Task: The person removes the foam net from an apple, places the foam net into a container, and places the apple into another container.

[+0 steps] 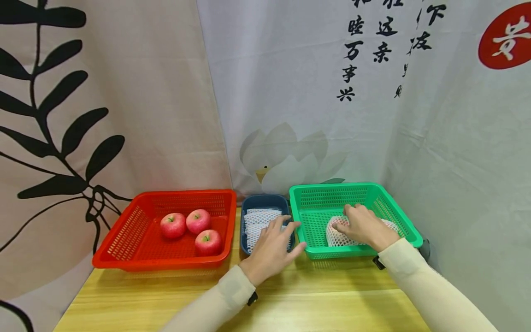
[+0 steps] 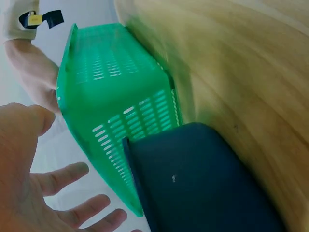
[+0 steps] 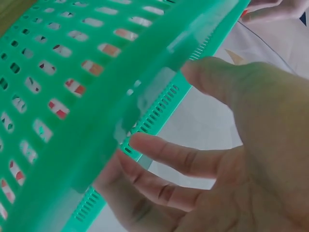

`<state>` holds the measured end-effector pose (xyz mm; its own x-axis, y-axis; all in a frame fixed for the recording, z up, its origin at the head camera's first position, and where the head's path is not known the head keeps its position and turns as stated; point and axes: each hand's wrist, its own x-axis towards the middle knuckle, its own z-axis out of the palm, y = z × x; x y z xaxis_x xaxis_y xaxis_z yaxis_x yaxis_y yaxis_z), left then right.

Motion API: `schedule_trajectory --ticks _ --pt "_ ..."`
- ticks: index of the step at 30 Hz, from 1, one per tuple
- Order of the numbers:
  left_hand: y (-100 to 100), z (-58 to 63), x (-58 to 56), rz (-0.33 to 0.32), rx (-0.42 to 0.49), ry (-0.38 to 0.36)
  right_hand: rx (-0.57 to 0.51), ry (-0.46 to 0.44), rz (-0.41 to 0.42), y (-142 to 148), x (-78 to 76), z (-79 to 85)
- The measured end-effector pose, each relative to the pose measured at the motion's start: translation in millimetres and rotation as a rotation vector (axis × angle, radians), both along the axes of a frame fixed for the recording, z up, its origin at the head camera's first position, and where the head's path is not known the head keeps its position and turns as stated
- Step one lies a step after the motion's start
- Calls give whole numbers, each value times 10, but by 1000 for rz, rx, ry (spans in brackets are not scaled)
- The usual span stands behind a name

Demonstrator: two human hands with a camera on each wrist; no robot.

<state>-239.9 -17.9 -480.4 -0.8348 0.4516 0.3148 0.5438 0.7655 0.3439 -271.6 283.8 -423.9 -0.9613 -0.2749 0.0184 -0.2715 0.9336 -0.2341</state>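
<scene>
My left hand [image 1: 269, 251] is over the small dark blue basket [image 1: 264, 199], its fingers spread and nothing held between them. White foam nets [image 1: 259, 220] lie in that basket, partly hidden by the hand. My right hand [image 1: 364, 226] reaches over the green basket [image 1: 336, 188], fingers loosely bent and holding nothing. Just under it sits a round, reddish thing in a white foam net [image 1: 335, 233]; another white net [image 1: 391, 224] shows past the wrist. In the right wrist view, the fingers [image 3: 178, 157] are apart, behind the green basket's rim [image 3: 145, 89].
A red basket [image 1: 166, 265] at the left holds three red apples [image 1: 209, 242]. All three baskets stand side by side on a wooden table [image 1: 315, 299]. A printed cloth [image 1: 290, 92] hangs right behind them.
</scene>
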Motion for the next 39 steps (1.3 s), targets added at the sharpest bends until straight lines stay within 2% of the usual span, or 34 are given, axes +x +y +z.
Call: schedule_trajectory --ticks 7,17,28,39 --pt "69 -58 10 5 -34 2 -6 -34 -12 -28 -18 -3" --pt "208 -167 -7 4 -30 -17 -2 -129 -16 -87 -71 -36" --pt "288 -288 -9 52 -36 -71 75 -205 31 -138 -182 -27" --pt "302 -260 31 73 -61 -75 192 -314 89 -238 -293 19"
